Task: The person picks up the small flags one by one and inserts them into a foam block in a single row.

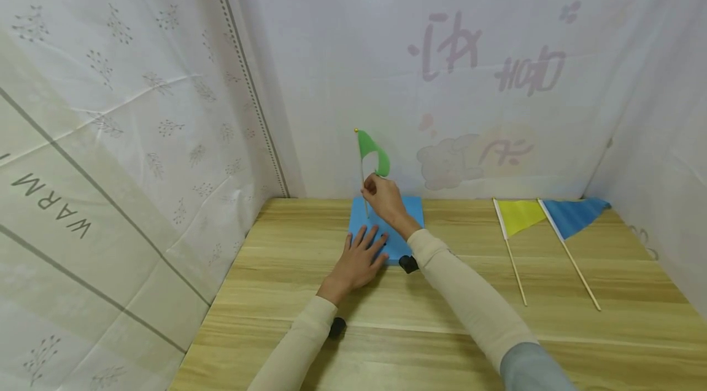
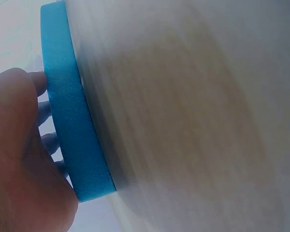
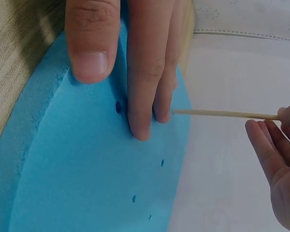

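Observation:
A blue foam block (image 1: 411,214) lies flat on the wooden table, with several small holes in its top in the right wrist view. My left hand (image 1: 360,262) rests on the block's near left part, fingers spread and straight. Above the block, my right hand (image 1: 385,199) pinches the thin wooden stick (image 3: 222,114) of a small green flag (image 1: 367,144). That stick stands nearly upright, its lower end at the block's top surface just beyond the left fingertips. Whether the tip sits inside a hole cannot be made out. In the left wrist view, the block's side (image 2: 72,106) shows beside the left hand.
To the right on the table (image 1: 453,329) lie a yellow flag (image 1: 519,216) and a blue flag (image 1: 574,218), both on wooden sticks. Printed white curtains (image 1: 331,59) hang behind and beside the table. A small black device (image 1: 409,264) shows below the right wrist.

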A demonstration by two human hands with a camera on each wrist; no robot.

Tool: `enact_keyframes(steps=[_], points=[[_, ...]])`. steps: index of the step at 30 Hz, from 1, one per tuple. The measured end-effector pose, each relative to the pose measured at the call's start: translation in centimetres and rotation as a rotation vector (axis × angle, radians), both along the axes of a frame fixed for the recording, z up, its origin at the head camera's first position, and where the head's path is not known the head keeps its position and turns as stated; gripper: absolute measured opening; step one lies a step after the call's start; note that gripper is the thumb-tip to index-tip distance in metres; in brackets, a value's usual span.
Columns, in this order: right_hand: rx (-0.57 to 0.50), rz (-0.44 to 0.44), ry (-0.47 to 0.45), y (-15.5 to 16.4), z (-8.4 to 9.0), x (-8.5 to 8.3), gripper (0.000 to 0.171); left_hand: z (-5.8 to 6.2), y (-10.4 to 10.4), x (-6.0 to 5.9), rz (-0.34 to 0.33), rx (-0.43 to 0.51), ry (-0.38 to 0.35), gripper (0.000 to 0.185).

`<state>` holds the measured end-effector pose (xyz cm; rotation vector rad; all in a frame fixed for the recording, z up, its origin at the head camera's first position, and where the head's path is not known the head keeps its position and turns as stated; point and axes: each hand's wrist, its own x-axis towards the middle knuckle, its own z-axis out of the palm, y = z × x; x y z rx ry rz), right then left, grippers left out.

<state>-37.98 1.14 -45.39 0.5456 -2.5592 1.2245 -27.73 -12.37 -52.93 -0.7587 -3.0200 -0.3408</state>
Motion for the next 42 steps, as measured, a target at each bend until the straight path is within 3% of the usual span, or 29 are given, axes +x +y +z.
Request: enact_keyframes(steps=[7, 18, 32, 42], points=[[0.001, -0.008, -0.004, 0.6, 0.4, 0.1, 0.018, 0.0, 0.1, 0.1, 0.006, -0.002, -0.013, 0.057], [-0.001, -0.021, 0.069, 4.3, 0.9, 0.7, 0.008, 0.0, 0.3, 0.3, 0.008, 0.007, -0.029, 0.059], [0.019, -0.080, 0.054, 14.3, -0.4, 2.0, 0.010, -0.2, 0.2, 0.1, 0.001, 0.008, -0.028, 0.059], [0.063, -0.193, 0.034, 23.2, -0.9, 3.9, 0.017, -0.2, 0.2, -0.1, 0.005, 0.010, -0.033, 0.059]])
